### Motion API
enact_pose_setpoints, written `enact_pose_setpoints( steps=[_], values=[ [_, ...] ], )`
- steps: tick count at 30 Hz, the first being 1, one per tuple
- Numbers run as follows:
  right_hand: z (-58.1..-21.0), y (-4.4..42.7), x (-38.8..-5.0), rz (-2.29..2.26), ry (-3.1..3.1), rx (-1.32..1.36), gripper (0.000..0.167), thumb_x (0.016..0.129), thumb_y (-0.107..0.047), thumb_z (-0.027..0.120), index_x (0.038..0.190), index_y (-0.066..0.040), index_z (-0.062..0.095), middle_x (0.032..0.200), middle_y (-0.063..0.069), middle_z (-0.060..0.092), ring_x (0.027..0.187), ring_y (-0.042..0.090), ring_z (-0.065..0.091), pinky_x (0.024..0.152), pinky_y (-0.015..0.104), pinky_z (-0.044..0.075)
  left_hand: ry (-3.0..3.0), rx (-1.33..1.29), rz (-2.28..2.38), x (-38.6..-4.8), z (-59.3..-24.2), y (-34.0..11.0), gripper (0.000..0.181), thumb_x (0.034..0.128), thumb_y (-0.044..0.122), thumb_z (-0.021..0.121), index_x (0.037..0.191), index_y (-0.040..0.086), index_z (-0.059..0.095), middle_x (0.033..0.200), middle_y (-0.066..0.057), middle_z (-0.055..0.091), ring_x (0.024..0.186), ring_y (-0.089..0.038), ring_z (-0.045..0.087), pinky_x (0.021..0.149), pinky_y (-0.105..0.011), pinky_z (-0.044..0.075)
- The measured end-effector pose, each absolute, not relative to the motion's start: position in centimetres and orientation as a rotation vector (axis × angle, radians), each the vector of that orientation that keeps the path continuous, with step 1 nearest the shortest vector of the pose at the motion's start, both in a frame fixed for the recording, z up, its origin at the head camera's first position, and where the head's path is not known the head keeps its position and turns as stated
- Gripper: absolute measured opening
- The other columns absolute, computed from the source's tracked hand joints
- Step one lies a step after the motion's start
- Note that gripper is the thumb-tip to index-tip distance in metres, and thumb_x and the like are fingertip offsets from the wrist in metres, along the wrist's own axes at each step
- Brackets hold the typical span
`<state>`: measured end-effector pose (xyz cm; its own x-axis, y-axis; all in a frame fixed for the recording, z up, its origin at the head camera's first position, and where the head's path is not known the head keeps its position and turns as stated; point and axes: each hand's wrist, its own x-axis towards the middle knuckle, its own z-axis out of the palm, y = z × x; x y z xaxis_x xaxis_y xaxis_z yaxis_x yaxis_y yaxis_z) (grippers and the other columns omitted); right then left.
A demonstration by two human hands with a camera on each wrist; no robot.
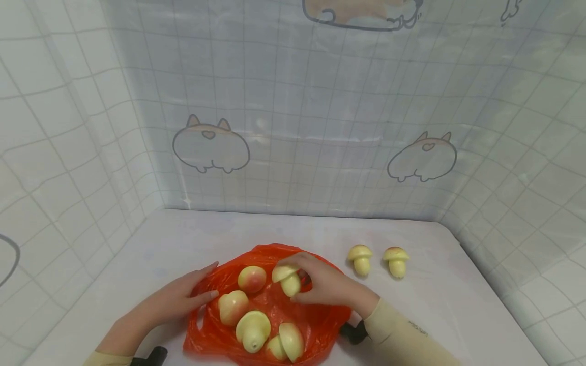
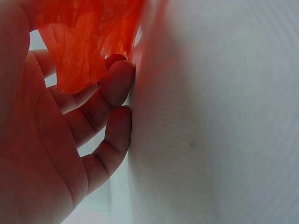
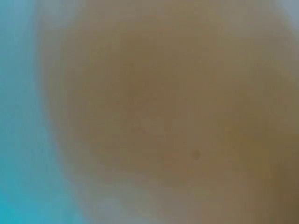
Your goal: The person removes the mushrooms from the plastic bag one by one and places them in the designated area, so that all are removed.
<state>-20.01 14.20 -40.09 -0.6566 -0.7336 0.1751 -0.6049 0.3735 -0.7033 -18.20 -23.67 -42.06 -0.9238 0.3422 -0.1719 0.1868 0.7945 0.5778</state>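
Observation:
A red plastic bag (image 1: 316,323) lies spread on the white table, with several toy mushrooms on it, pale yellow with pinkish caps. My right hand (image 1: 327,282) pinches one mushroom (image 1: 289,281) between thumb and fingers over the bag's upper right part. At the bag's left edge, my left hand (image 1: 180,296) holds the plastic, thumb on top; in the left wrist view its curved fingers (image 2: 119,84) stand around the hanging red plastic (image 2: 77,56). Nearest that hand are a mushroom (image 1: 233,307) and another (image 1: 252,279). The right wrist view is too blurred to tell anything.
Two more mushrooms, one (image 1: 360,260) beside the other (image 1: 396,262), lie on the table (image 1: 439,295) right of the bag. White grid-patterned sheets (image 1: 293,168) with cartoon animals rise at the back and both sides.

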Motion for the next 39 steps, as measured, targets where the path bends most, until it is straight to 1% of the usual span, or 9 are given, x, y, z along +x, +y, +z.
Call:
enact_pose_setpoints(
  steps=[6, 10, 13, 19, 26, 30, 34, 36, 39],
  values=[
    [-39.7, 15.6, -20.2, -1.165, 2.486, -1.134, 0.069, 0.086, -0.018, 0.078, 0.143, -0.038, 0.044, 0.135, -0.012, 0.046, 0.104, 0.013, 0.055, 0.084, 0.029, 0.055, 2.716, 0.398, 0.834, -18.1, -42.0, -23.6, 0.083, 0.088, 0.059, 0.064, 0.154, 0.016, 0.037, 0.145, -0.01, 0.049, 0.133, -0.039, 0.043, 0.101, -0.062, 0.04],
    [-39.3, 16.4, -20.3, -1.2, 2.487, -1.097, 0.07, 0.087, -0.017, 0.076, 0.145, -0.034, 0.042, 0.14, -0.011, 0.043, 0.104, 0.016, 0.057, 0.085, 0.031, 0.055, 2.709, 0.386, 0.835, -18.2, -42.0, -23.6, 0.083, 0.0877, 0.059, 0.064, 0.154, 0.016, 0.037, 0.145, -0.01, 0.05, 0.133, -0.038, 0.043, 0.101, -0.062, 0.041],
    [-39.0, 17.0, -20.4, -1.222, 2.494, -1.065, 0.07, 0.087, -0.016, 0.076, 0.145, -0.034, 0.042, 0.142, -0.013, 0.043, 0.105, 0.016, 0.056, 0.085, 0.033, 0.055, 2.702, 0.374, 0.839, -18.2, -42.0, -23.6, 0.084, 0.0872, 0.059, 0.065, 0.154, 0.016, 0.037, 0.145, -0.01, 0.05, 0.133, -0.038, 0.043, 0.1, -0.062, 0.042],
    [-38.7, 18.5, -20.6, -1.263, 2.515, -1.003, 0.071, 0.086, -0.011, 0.075, 0.144, -0.037, 0.043, 0.142, -0.015, 0.042, 0.105, 0.016, 0.058, 0.085, 0.035, 0.056, 2.698, 0.363, 0.845, -18.2, -42.0, -23.5, 0.085, 0.0868, 0.059, 0.066, 0.154, 0.016, 0.037, 0.144, -0.01, 0.05, 0.132, -0.038, 0.043, 0.1, -0.062, 0.042],
    [-38.9, 20.5, -20.8, -1.287, 2.588, -0.969, 0.073, 0.085, -0.011, 0.077, 0.143, -0.038, 0.043, 0.141, -0.016, 0.043, 0.102, 0.014, 0.06, 0.08, 0.034, 0.057, 2.702, 0.377, 0.848, -18.2, -41.8, -23.5, 0.084, 0.0874, 0.058, 0.065, 0.153, 0.015, 0.038, 0.144, -0.01, 0.05, 0.133, -0.038, 0.043, 0.1, -0.062, 0.042],
    [-39.0, 21.5, -20.8, -1.332, 2.593, -0.944, 0.074, 0.085, -0.006, 0.076, 0.144, -0.035, 0.042, 0.14, -0.013, 0.044, 0.101, 0.016, 0.061, 0.077, 0.036, 0.058, 2.705, 0.381, 0.849, -18.2, -41.8, -23.5, 0.083, 0.0877, 0.058, 0.065, 0.154, 0.015, 0.037, 0.144, -0.01, 0.05, 0.132, -0.038, 0.043, 0.1, -0.062, 0.042],
    [-38.9, 22.4, -20.6, -1.359, 2.614, -0.902, 0.075, 0.084, -0.003, 0.076, 0.144, -0.033, 0.042, 0.14, -0.009, 0.044, 0.101, 0.019, 0.06, 0.079, 0.038, 0.057, 2.713, 0.393, 0.847, -18.2, -41.9, -23.6, 0.083, 0.0882, 0.057, 0.065, 0.153, 0.014, 0.038, 0.145, -0.011, 0.049, 0.133, -0.039, 0.043, 0.101, -0.062, 0.041],
    [-38.8, 22.9, -20.5, -1.381, 2.623, -0.868, 0.076, 0.084, -0.002, 0.075, 0.144, -0.032, 0.042, 0.141, -0.008, 0.043, 0.101, 0.019, 0.059, 0.081, 0.041, 0.056, 2.713, 0.396, 0.848, -18.2, -41.9, -23.6, 0.083, 0.0884, 0.057, 0.065, 0.153, 0.014, 0.038, 0.145, -0.011, 0.049, 0.133, -0.039, 0.043, 0.101, -0.062, 0.041],
    [-38.7, 23.7, -20.4, -1.415, 2.636, -0.841, 0.077, 0.083, 0.001, 0.075, 0.145, -0.027, 0.041, 0.143, -0.005, 0.043, 0.1, 0.023, 0.059, 0.081, 0.046, 0.055, 2.714, 0.402, 0.846, -18.2, -42.0, -23.6, 0.082, 0.0886, 0.057, 0.065, 0.153, 0.014, 0.038, 0.146, -0.011, 0.049, 0.133, -0.039, 0.042, 0.101, -0.062, 0.041]
  ],
)
